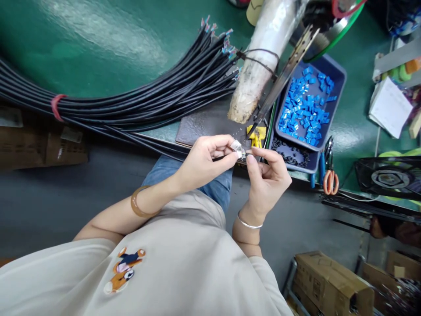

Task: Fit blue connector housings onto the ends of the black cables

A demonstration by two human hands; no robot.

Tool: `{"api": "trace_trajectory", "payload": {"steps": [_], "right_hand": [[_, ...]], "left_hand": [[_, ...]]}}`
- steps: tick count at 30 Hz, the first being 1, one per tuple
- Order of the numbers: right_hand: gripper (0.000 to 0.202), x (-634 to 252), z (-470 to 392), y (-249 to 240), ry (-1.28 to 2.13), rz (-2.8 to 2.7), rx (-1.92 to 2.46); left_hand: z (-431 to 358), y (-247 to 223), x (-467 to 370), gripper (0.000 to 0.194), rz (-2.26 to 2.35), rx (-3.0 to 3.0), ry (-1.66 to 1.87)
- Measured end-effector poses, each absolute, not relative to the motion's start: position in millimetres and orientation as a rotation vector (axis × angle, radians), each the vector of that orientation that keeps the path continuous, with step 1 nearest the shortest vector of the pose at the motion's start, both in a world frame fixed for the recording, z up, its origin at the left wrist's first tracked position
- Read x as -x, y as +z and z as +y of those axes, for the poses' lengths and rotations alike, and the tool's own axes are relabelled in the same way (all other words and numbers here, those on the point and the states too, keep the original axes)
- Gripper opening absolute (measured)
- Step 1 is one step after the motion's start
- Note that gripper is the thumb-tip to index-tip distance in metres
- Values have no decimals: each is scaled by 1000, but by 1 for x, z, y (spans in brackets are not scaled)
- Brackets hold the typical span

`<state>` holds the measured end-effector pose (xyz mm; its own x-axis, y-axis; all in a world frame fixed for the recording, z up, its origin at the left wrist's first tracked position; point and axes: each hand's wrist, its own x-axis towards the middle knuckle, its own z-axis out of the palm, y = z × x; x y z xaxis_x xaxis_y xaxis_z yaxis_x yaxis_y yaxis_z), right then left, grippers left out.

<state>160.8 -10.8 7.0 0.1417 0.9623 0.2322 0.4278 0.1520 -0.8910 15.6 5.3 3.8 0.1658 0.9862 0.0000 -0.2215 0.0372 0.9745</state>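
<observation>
In the head view, the left hand [210, 158], near the middle of the frame, pinched the black cable [180, 152] close to its end between thumb and fingers, presumably to steady the fine wire ends [242, 154]. White wrapping [236, 145] covered some of its fingertips, perhaps as protection. The right hand [268, 177] met it from the other side, thumb and forefinger drawn close at those ends; whether they pinched a wire or a small part, I could not tell. Both hands worked just off the dark board's [204, 126] front edge, apparently for a close look.

At upper left, a red tie [56, 107] gathered the cable bundle [131, 102], its stripped ends turned toward the hands, likely for easy picking. Right of centre, the upper tray [339, 85] contained loose blue connectors [305, 107], seemingly within the right hand's reach.
</observation>
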Motion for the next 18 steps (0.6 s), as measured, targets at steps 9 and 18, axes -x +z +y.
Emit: {"api": "trace_trajectory", "payload": {"steps": [9,18], "right_hand": [[10,-159,-12,10,637,-1472,1448],[10,-158,-12,9,613,-1475,1452]], "left_hand": [[4,1,-15,9,923,-1141,1164],[3,-2,-13,9,901,-1169,1153]]}}
